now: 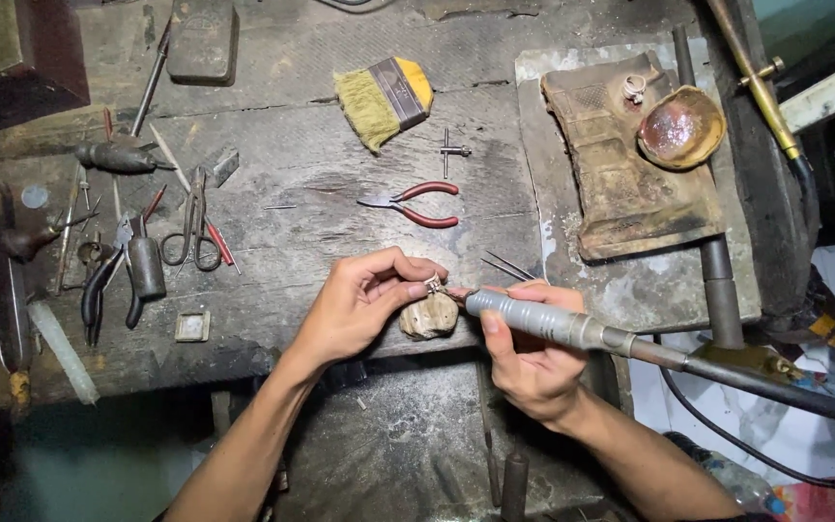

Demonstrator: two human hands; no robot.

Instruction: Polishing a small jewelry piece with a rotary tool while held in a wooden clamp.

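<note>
Left hand (359,300): fingers pressed together, pinching a small ring (433,283) at the fingertips, so its face is turned toward the tool.
Ring: sits just above a pale peg (429,317) at the desk (321,193) edge, apparently braced on it for steadiness.
Right hand (529,353): grip closed round a grey handpiece (543,324), held low like a pen, which likely gives fine control; its tip meets the ring.
Cable: a dark hose (775,382) runs from the handpiece off to the right, clear of the work.
Pliers (413,205): red-handled, lying near, above the hands.
Brush (384,100): yellow, farther back.
Left tools: scissors (195,232) and files lie well apart.
Block (630,164): scorched, on the right, carrying a second ring (635,89) and a shallow dish (680,128).
</note>
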